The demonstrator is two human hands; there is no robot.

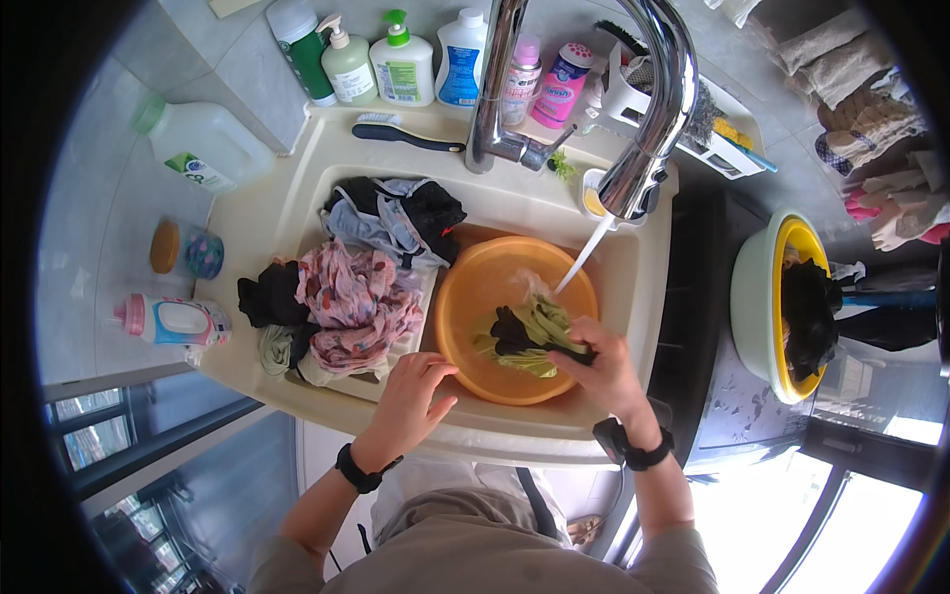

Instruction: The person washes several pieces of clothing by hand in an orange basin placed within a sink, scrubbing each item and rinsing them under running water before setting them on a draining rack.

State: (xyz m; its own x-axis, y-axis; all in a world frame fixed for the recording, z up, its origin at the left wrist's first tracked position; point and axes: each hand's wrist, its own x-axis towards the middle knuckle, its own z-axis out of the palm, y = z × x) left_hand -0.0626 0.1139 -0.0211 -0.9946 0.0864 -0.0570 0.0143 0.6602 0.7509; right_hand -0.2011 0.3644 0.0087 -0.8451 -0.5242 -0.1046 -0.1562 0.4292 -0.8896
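My right hand [603, 361] grips a green and black garment [545, 323] that lies partly in the water of an orange plastic basin [454, 360]. Water runs from the chrome faucet [631, 174] onto the cloth and into the basin. My left hand [415, 401], fingers apart and holding nothing, is at the basin's left front rim; whether it touches the rim I cannot tell. On the washboard side of the sink, left of the basin, lie a pink patterned garment [352, 304], a gray-blue and black garment [393, 219] and a black cloth [269, 293].
Bottles, among them a green pump bottle [401, 67], line the sink's back edge behind a scrub brush [407, 138]. Detergent jugs [178, 319] stand at left. At right, nested basins [753, 304] hold dark clothes on a black appliance [731, 416].
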